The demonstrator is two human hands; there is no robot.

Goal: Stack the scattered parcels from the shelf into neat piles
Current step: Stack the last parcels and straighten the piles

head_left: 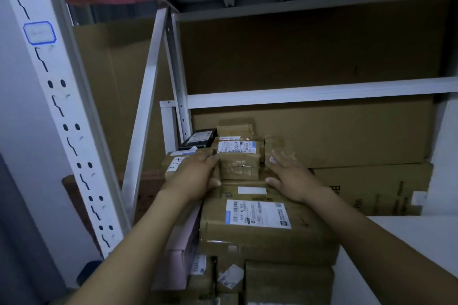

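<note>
Parcel to shift: small taped parcel sits atop big labelled parcel, at its far edge, long axis apparently left-right. Both hands are flat-fingered and grasp nothing: left hand touches its left end, nearer; right hand is just beside its right end.

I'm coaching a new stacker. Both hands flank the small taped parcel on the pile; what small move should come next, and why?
Probably bring the right hand inward to the small taped parcel, so both hands can square it on the large labelled parcel beneath. The left hand touches its left side; the right hand lies flat on a neighbouring parcel.
</note>
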